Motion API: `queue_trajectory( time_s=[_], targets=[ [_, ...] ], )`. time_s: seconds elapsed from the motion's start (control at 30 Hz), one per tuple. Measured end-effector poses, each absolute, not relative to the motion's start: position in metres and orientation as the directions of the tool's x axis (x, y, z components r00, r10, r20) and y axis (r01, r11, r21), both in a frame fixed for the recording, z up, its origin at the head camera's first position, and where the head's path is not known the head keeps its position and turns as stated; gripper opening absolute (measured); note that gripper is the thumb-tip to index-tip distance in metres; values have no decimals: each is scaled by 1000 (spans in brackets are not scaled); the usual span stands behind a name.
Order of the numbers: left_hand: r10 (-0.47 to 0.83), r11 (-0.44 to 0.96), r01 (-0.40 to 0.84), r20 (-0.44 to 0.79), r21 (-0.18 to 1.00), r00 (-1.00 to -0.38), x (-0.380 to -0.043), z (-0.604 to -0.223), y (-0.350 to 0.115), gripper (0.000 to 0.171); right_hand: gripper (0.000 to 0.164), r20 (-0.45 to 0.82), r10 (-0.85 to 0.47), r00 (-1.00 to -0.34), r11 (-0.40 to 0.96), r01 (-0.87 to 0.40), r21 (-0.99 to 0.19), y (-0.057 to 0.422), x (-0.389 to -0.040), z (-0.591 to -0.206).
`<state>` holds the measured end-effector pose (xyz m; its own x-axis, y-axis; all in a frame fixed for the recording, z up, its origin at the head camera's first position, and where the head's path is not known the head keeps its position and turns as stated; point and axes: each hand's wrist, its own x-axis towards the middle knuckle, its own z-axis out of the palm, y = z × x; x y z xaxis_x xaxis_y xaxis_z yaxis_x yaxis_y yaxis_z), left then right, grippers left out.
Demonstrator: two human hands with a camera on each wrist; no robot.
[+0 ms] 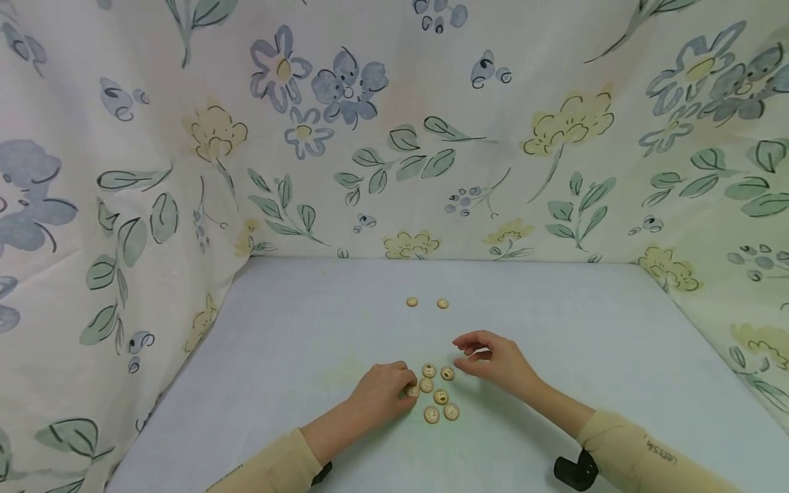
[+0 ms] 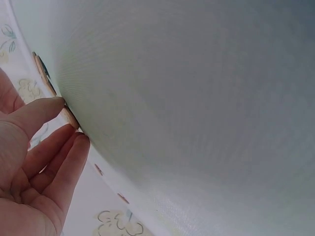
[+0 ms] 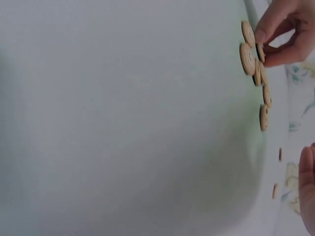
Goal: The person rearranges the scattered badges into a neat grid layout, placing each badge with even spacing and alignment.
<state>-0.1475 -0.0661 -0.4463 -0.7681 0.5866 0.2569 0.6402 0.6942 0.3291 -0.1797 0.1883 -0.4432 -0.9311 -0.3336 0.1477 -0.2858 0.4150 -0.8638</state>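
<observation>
Several round, pale wooden buttons lie in a loose cluster on the white table (image 1: pixel 345 329). At the cluster's left edge my left hand (image 1: pixel 383 394) pinches one button (image 1: pixel 412 391) between thumb and fingertips; its edge also shows in the left wrist view, where the pinched button (image 2: pixel 70 117) stays low at the table surface. My right hand (image 1: pixel 496 361) hovers to the right of the cluster, holding nothing, with its fingers loosely bent. Nearest to it lies a button with a dark mark (image 1: pixel 447 373). In the right wrist view only part of the right hand (image 3: pixel 307 189) shows.
Farther back on the table lie two more buttons, a left one (image 1: pixel 412 301) and a right one (image 1: pixel 442 303), apart from each other. A flowered curtain (image 1: pixel 382 198) hangs behind the table and along both sides.
</observation>
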Motion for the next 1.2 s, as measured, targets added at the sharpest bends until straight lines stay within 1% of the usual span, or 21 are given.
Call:
queue_trajectory(
  time_s=[0.2, 0.47, 0.73, 1.13, 1.2],
  targets=[
    [590, 690, 647, 266, 324, -762, -147, -446, -66, 11, 34, 181, -359, -916, 378, -320, -869, 189, -167, -446],
    [592, 690, 651, 271, 316, -759, -149, -447, -67, 10, 34, 216, -410, -886, 379, -381, -843, 188, -154, -453],
    [601, 682, 663, 278, 310, -749, -150, -448, -67, 11, 34, 223, -438, -871, 362, -398, -843, 186, -141, -458],
    [602, 682, 661, 273, 312, -751, -148, -446, -67, 13, 32, 208, -436, -876, 404, -397, -824, 187, -131, -472],
    [601, 682, 660, 273, 315, -751, -147, -446, -67, 13, 32, 218, -444, -869, 409, -413, -813, 187, -131, -473]
  ],
)
